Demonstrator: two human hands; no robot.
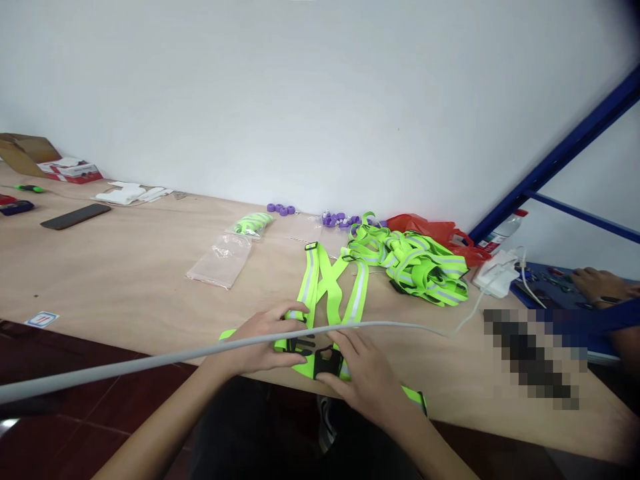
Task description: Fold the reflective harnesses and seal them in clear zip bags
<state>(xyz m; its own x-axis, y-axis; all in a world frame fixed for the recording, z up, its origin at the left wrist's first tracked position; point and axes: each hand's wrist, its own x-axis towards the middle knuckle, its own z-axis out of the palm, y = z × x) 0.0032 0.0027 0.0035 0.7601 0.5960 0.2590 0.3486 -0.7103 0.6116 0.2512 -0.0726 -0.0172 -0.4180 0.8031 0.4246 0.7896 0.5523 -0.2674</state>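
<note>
A neon-green reflective harness [356, 300] lies at the front of the table, its straps crossing in the middle. My left hand [245, 360] is closed around a strap end at the black prong half of a buckle [301, 347], the prongs pointing right. Just across from it, the thumb and fingers of my right hand [370, 380] grip the black socket half [327, 364]. The two halves are apart. A pale cable [175, 360] runs in front of both hands and hides part of the fingers.
Behind the harness lies a tangled pile of green straps [425, 267] beside a red plastic bag [425, 227]. Purple rings [283, 210], a bagged harness [253, 225] and clear bags [220, 261] lie further left. At right are a white charger [496, 273] and another person's hand [597, 285].
</note>
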